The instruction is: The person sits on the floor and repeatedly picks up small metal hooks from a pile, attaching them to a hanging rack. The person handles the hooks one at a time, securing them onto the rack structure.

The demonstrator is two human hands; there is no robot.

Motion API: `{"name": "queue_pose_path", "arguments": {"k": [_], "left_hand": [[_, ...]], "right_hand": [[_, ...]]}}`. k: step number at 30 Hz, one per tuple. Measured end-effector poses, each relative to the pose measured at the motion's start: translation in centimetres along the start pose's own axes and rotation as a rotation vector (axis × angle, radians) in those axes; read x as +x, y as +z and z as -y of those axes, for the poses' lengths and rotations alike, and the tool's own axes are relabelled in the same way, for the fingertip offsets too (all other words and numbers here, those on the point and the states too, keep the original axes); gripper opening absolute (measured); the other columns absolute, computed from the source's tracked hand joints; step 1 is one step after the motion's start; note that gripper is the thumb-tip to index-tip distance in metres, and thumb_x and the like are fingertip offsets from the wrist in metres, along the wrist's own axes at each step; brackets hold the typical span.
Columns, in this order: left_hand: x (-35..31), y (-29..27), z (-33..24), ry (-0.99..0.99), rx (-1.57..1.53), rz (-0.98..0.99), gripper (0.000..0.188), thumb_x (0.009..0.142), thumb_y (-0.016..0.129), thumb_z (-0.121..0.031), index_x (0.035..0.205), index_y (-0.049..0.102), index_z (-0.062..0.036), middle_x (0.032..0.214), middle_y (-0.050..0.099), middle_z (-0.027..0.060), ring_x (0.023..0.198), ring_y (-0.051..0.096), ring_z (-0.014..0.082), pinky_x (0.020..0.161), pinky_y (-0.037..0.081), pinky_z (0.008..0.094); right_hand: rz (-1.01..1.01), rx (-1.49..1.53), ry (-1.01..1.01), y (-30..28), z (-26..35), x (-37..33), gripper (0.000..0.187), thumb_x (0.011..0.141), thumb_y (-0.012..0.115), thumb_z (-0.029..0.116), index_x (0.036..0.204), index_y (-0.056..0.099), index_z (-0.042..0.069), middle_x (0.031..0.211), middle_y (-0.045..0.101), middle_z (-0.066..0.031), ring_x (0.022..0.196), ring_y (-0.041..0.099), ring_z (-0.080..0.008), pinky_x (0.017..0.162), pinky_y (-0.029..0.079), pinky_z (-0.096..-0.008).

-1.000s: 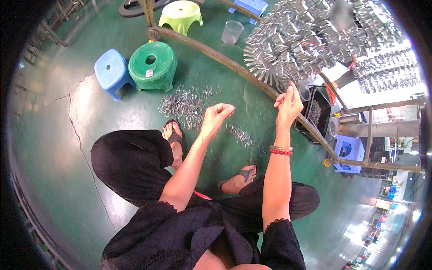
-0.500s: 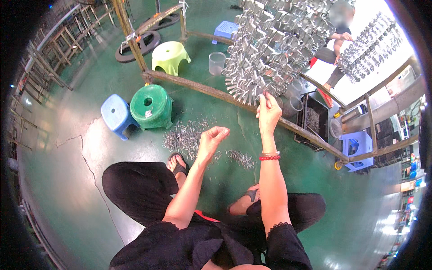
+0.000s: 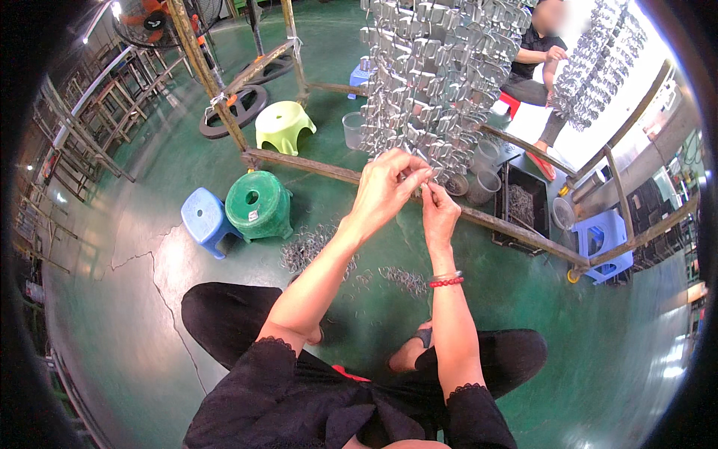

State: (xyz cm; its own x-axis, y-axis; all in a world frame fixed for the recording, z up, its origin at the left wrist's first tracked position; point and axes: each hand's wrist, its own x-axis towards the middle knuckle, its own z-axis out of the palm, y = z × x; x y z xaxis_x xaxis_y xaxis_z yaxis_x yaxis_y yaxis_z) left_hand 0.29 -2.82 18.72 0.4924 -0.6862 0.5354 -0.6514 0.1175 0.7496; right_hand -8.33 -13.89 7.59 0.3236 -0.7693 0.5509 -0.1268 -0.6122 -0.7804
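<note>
Before me hangs a dense bunch of silver metal pieces [image 3: 441, 75], shaped like small bent clips, in long strands. At its lower end my left hand [image 3: 389, 183] and my right hand [image 3: 440, 217] meet, fingertips pinched close together. Whatever sits between the fingertips is too small to name. A red bead bracelet [image 3: 446, 282] circles my right wrist. On the floor below lie a loose heap of small curved metal pieces [image 3: 307, 247] and a smaller scatter of curved metal pieces [image 3: 404, 279].
A rusty frame bar [image 3: 321, 166] crosses just beyond my hands. Left stand a green stool [image 3: 258, 217], a blue stool [image 3: 200, 213] and a lime stool [image 3: 280, 120]. Right are clear cups [image 3: 482, 187], a black crate [image 3: 520, 217] and a blue-violet stool [image 3: 602, 236]. Another person [image 3: 535, 56] sits beyond.
My left hand has moved up and right to meet my right hand, which has come slightly lower. The hanging bunch has shifted left and hangs straighter. My view has tilted up a little.
</note>
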Motion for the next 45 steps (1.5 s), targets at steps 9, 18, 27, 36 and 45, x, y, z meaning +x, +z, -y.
{"name": "queue_pose_path", "arguments": {"k": [9, 18, 27, 36, 45], "left_hand": [[2.1, 3.3, 0.8, 0.193, 0.175, -0.299, 0.02, 0.071, 0.076, -0.018, 0.079, 0.064, -0.0058, 0.075, 0.057, 0.0041, 0.064, 0.054, 0.0175, 0.058, 0.046, 0.031], [2.7, 2.9, 0.7, 0.09, 0.166, -0.275, 0.015, 0.075, 0.071, -0.016, 0.085, 0.068, -0.0048, 0.074, 0.055, 0.0076, 0.068, 0.058, 0.0214, 0.063, 0.047, 0.0348], [2.0, 1.7, 1.5, 0.214, 0.138, -0.288, 0.014, 0.075, 0.071, -0.013, 0.086, 0.068, -0.0059, 0.077, 0.055, 0.0076, 0.071, 0.056, 0.0237, 0.063, 0.046, 0.0347], [1.9, 1.2, 2.5, 0.143, -0.057, -0.322, 0.017, 0.074, 0.072, -0.013, 0.09, 0.068, -0.008, 0.079, 0.056, 0.0075, 0.072, 0.057, 0.0219, 0.063, 0.046, 0.0336], [4.5, -0.9, -2.1, 0.195, -0.016, -0.282, 0.015, 0.077, 0.069, -0.015, 0.087, 0.069, -0.0043, 0.076, 0.062, 0.0092, 0.064, 0.059, 0.0187, 0.058, 0.046, 0.0314]], "right_hand": [[0.028, -0.021, -0.02, -0.1, 1.0, -0.9, 0.015, 0.083, 0.064, 0.013, 0.091, 0.067, 0.001, 0.075, 0.065, -0.0174, 0.064, 0.064, -0.0268, 0.06, 0.049, -0.0333], [0.017, 0.024, -0.075, 0.5, 0.9, -1.5, 0.023, 0.084, 0.064, 0.01, 0.104, 0.065, -0.001, 0.071, 0.064, -0.0143, 0.06, 0.061, -0.0184, 0.058, 0.048, -0.0307], [0.109, 0.439, 0.142, -4.5, 8.9, 5.2, 0.031, 0.092, 0.056, 0.016, 0.118, 0.058, 0.0, 0.059, 0.054, -0.0009, 0.044, 0.043, -0.0029, 0.039, 0.033, -0.0193], [0.287, 0.423, 0.138, -4.6, 9.8, 8.7, 0.018, 0.085, 0.066, 0.011, 0.095, 0.064, -0.004, 0.06, 0.058, -0.0032, 0.043, 0.047, -0.0039, 0.037, 0.033, -0.0181], [0.205, 0.285, 0.079, -4.9, 11.4, 6.5, 0.022, 0.086, 0.066, 0.014, 0.098, 0.065, -0.004, 0.059, 0.057, -0.0017, 0.043, 0.045, -0.0029, 0.038, 0.033, -0.0189]]}}
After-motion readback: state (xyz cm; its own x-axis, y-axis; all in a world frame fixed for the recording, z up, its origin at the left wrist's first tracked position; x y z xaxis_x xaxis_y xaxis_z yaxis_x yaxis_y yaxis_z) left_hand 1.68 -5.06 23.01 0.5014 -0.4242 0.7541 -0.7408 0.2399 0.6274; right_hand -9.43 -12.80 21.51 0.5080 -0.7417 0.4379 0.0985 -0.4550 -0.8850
